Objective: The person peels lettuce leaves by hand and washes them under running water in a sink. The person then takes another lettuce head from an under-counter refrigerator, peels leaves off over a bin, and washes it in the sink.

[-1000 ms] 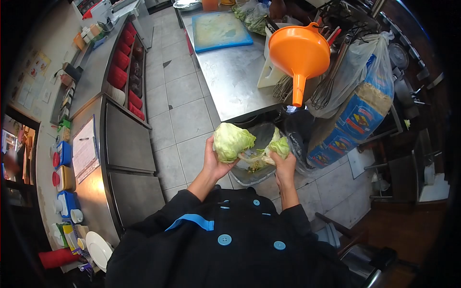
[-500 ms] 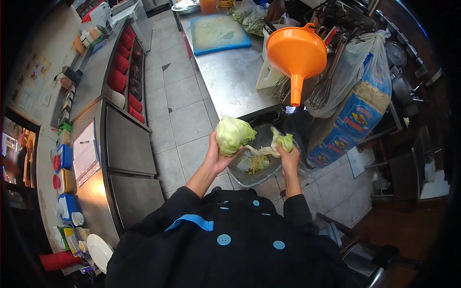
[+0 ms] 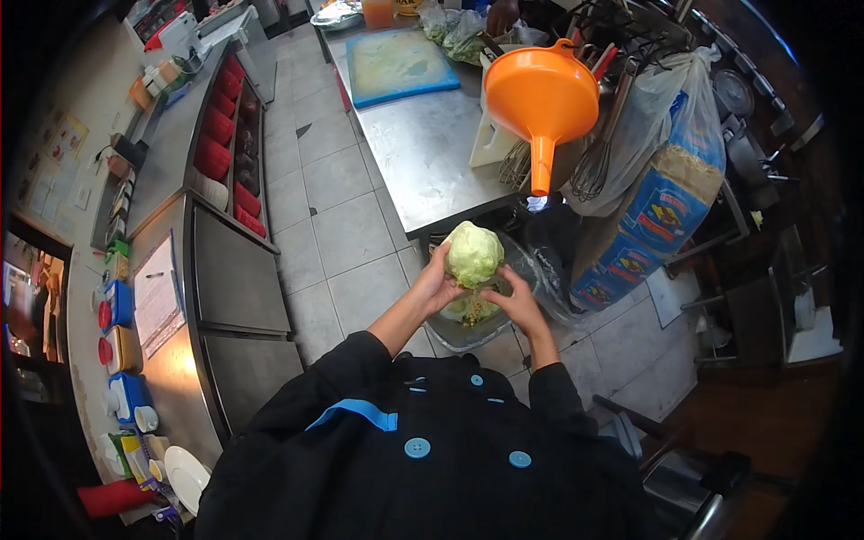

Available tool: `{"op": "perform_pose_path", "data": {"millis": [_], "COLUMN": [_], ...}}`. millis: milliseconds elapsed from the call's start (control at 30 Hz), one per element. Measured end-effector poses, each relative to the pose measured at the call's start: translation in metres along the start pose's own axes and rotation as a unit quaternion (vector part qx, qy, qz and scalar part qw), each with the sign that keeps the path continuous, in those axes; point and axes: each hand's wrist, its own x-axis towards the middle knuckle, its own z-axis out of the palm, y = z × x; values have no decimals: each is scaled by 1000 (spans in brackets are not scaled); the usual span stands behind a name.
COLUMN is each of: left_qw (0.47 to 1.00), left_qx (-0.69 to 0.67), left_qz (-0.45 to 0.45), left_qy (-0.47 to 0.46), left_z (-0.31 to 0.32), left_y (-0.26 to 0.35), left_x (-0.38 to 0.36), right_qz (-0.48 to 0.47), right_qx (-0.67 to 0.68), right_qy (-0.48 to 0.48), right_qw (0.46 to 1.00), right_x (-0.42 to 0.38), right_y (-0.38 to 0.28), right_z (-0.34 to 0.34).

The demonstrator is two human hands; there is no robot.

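A pale green head of lettuce [image 3: 474,255] rests in my left hand [image 3: 436,284], whose fingers curve round its left side and underside. My right hand [image 3: 520,304] is at the lower right of the lettuce, thumb and fingers apart, fingertips close to its leaves and no leaf in the grasp. Both hands are above a grey waste bin [image 3: 461,340] lined with clear plastic. Leaf scraps [image 3: 477,310] lie inside it, partly covered by the lettuce and hands.
A steel worktable [image 3: 418,166] carries a blue-edged cutting board [image 3: 400,66]. An orange funnel [image 3: 542,94] and a whisk [image 3: 594,162] stand at its right, beside a blue printed sack [image 3: 661,211]. Another person's hand [image 3: 502,16] shows at the back. A steel cabinet [image 3: 238,265] stands left.
The torn leaf in my right hand is gone from it, and that hand has moved left to the lettuce. My left hand has brought the lettuce rightward over the bin.
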Motion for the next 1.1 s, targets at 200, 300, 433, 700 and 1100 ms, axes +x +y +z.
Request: {"op": "perform_pose_path", "data": {"millis": [200, 300, 433, 700, 1100], "left_qw": [997, 997, 1000, 997, 971], "left_qx": [-20, -22, 3, -45, 200], "left_qz": [-7, 9, 20, 57, 102], "left_qy": [-75, -67, -10, -5, -81], "left_z": [-1, 3, 7, 3, 35], "left_y": [10, 18, 19, 18, 38], "left_x": [-6, -14, -20, -25, -76], "right_qz": [-62, -78, -9, -2, -27], "right_qx": [-79, -81, 65, -111, 387], "right_qy": [14, 37, 15, 33, 48], "right_qw": [995, 993, 998, 993, 920], "right_x": [-3, -1, 2, 15, -17], "right_y": [6, 3, -4, 38, -96], "right_z": [6, 3, 18, 4, -1]}}
